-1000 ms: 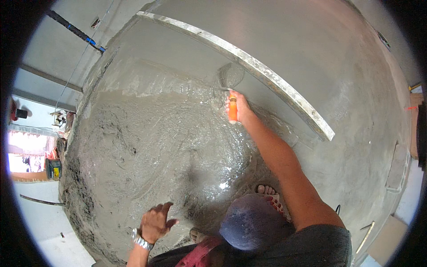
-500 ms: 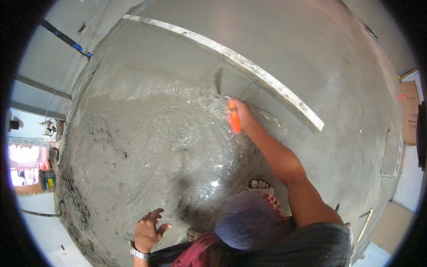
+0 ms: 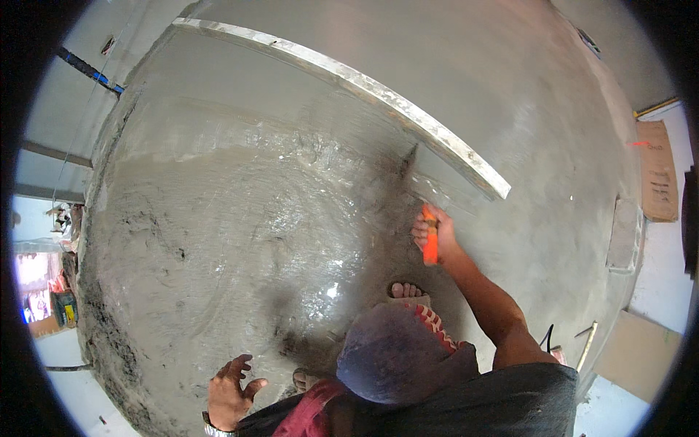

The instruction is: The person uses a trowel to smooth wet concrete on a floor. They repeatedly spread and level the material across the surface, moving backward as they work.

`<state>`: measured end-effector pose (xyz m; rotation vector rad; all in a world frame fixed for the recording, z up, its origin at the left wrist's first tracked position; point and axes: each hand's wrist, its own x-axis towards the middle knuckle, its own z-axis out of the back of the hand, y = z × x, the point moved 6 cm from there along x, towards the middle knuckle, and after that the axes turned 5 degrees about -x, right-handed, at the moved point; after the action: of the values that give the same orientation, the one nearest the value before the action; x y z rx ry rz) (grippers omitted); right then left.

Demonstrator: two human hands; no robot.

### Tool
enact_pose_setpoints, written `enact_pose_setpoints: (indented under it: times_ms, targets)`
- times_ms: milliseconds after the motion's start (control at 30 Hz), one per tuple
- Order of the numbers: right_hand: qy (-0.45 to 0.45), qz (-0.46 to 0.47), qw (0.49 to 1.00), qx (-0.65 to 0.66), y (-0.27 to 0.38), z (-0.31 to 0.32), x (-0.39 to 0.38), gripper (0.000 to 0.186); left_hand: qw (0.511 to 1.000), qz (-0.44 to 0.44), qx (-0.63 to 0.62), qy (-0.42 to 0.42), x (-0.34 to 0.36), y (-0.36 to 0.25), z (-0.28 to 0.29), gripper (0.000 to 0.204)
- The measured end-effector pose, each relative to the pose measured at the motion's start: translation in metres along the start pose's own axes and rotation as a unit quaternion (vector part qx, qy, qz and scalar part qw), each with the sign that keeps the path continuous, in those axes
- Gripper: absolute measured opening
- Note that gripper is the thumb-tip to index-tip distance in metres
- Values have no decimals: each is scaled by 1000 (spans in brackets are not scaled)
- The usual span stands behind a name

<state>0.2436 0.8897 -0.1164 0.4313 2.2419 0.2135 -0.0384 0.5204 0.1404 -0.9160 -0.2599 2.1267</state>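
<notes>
My right hand (image 3: 439,231) is shut on the orange handle (image 3: 430,246) of a steel trowel (image 3: 426,186), whose blade lies flat on the wet grey cement floor (image 3: 247,218). The blade's far end sits close to the near end of a long metal straightedge (image 3: 349,76) lying across the cement. My left hand (image 3: 229,382), a watch on its wrist, hovers low with fingers spread and holds nothing. My cap brim (image 3: 397,353) hides part of my body. One sandalled foot (image 3: 408,291) stands in the wet cement just below the trowel.
Smoother cement (image 3: 553,146) spreads right of the straightedge. Cardboard sheets lie at the right edge (image 3: 659,171) and lower right (image 3: 637,357). A thin rod (image 3: 587,346) lies at the lower right. A rough, dark cement border (image 3: 102,320) runs along the left.
My right hand has drawn the trowel toward me and to the right, along the near end of the straightedge. My left hand has stayed low and spread.
</notes>
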Motion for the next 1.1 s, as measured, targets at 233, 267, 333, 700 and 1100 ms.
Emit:
enact_pose_setpoints:
  times_ms: [233,267,333,700,1100]
  targets:
    - [-62,113,978,-163,13,-44,-78,24,1000,-27,2,16,7,-13,5,58]
    - [-99,213,921,-312,24,-53,-82,22,999,-33,1,12,7,-15,6,58]
    - [-159,383,708,-571,38,-81,-92,20,999,-31,-1,7,5,-16,8,57]
    - [-79,224,432,-870,-24,-55,-4,36,999,-30,-30,-8,-1,-18,14,56]
    - [-241,99,332,-906,43,2,-93,49,999,-35,-34,-3,-7,-12,20,58]
